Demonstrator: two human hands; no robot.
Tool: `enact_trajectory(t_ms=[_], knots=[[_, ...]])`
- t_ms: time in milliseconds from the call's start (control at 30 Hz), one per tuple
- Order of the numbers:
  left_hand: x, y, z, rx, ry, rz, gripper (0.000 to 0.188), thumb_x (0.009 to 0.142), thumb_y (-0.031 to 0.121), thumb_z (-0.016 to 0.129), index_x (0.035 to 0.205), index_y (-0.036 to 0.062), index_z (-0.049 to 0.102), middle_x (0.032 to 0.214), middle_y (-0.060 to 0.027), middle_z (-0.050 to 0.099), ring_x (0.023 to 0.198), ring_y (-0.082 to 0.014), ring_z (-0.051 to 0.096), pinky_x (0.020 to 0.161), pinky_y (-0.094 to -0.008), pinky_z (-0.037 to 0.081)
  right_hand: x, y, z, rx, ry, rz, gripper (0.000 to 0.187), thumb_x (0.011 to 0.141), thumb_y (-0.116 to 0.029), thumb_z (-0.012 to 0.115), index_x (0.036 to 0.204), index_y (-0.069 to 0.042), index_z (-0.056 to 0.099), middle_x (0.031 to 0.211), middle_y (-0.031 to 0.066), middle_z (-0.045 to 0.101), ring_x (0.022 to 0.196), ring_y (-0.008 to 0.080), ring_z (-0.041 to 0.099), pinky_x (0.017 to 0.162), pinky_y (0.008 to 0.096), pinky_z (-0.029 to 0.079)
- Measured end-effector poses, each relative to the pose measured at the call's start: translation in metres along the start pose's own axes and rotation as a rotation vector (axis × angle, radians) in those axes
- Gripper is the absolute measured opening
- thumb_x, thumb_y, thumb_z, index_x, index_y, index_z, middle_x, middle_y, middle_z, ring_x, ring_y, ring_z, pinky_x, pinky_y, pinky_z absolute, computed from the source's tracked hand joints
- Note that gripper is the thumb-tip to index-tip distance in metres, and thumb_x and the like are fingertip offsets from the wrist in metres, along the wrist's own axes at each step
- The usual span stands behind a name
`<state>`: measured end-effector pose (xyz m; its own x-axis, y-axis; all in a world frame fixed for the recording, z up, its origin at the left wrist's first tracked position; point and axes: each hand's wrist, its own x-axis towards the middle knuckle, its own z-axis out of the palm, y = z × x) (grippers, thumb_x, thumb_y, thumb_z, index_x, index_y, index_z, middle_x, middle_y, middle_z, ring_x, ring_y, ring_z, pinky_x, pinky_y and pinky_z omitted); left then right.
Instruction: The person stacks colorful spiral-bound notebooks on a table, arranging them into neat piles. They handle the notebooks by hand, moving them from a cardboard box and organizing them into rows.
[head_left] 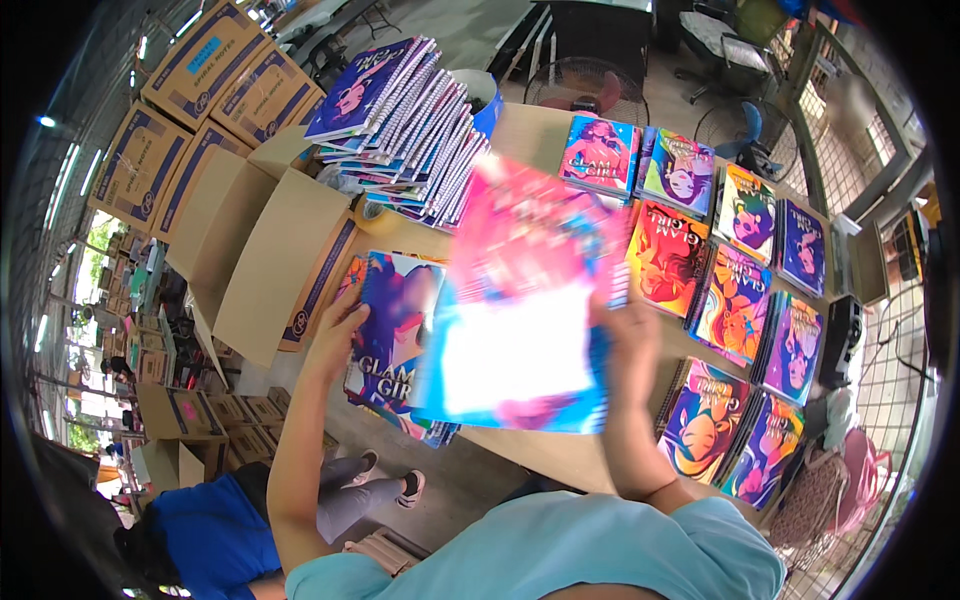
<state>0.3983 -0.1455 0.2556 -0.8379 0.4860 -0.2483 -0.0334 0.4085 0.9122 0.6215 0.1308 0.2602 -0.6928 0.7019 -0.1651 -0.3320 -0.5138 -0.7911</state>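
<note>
My right hand, smeared by motion, grips the right edge of a pink and blue spiral notebook. The notebook is raised and tilted over the middle of the table, with bright glare on its cover. My left hand holds the left edge of a small stack of spiral notebooks, topped by a purple and blue cover. Part of that stack is hidden behind the raised notebook.
A tall leaning pile of spiral notebooks stands at the far left, beside an open carton. Several notebook stacks line the table's right side. Closed cartons are piled behind. A person in blue is at lower left.
</note>
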Motion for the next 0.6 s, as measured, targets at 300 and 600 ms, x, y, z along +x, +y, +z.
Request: enact_trajectory(t_ms=[300,600], knots=[[-0.035,0.024,-0.001,0.317,0.151,0.264,0.064,0.087,0.038,0.052,0.139,0.0077,0.031,0.145,-0.0127,0.027,0.134,-0.0261,0.026,0.109,-0.0412,0.019,-0.034,0.104,0.035,-0.625,0.181,-0.552,0.068,0.081,-0.006,0.062,0.139,-0.001,0.027,0.132,0.0174,0.036,0.122,0.0334,0.034,0.104,0.0427,0.025],[-0.002,0.033,0.370,0.538,-0.484,0.905,0.032,0.077,0.014,0.064,0.109,0.0121,0.062,0.121,-0.0156,0.047,0.119,-0.0330,0.042,0.099,-0.0518,0.032,0.253,-0.003,-0.237,-1.596,0.510,-0.517,0.041,0.073,-0.034,0.071,0.104,-0.007,0.065,0.114,0.0216,0.048,0.112,0.0376,0.041,0.096,0.0467,0.035]])
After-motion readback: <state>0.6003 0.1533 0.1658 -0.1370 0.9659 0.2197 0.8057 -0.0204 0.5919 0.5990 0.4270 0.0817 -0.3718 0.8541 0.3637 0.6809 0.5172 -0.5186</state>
